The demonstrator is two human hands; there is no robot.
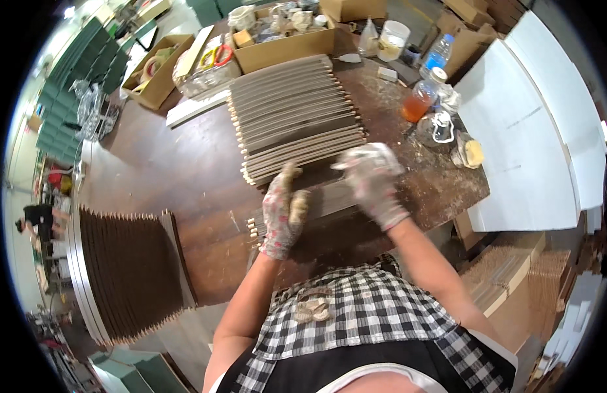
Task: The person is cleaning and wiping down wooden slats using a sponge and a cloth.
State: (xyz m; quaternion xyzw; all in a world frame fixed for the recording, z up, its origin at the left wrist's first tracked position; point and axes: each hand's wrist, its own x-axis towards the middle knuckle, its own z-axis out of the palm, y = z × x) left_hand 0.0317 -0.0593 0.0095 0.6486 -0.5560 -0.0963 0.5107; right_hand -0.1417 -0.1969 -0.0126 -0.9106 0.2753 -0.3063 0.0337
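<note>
Wooden slats (333, 198): a few lie flat on the brown table (215, 187), close to the person's tummy and between the two hands. Little round pegs (253, 228) poke out at their left end.
Big pile (293, 108): just past the front slats, lots more slats lie in neat rows, with pegs along the left side.
Left hand (284, 219): wears a glove with pink spots. It is by the left end of the front slats. Its fingers (287, 175) point up and away, and the thumb stands apart. I see nothing held in it. I cannot tell if it presses on the wood.
Right hand (370, 190): wears a glove too, and looks blurry. Its fingers seem closed on a white cloth (382, 156), near the right part of the front slats. I cannot tell how tight they are, or if the cloth touches wood.
Step now: looks like wiping the front slats, I think.
Next move: seems to call for a steady left hand on the wood and the cloth held flat, with care near the pegs.
Dark stack (130, 268): stands at the left edge.
Bottles: one with orange drink (416, 105) and one with a blue cap (437, 56) stand at the far right.
</note>
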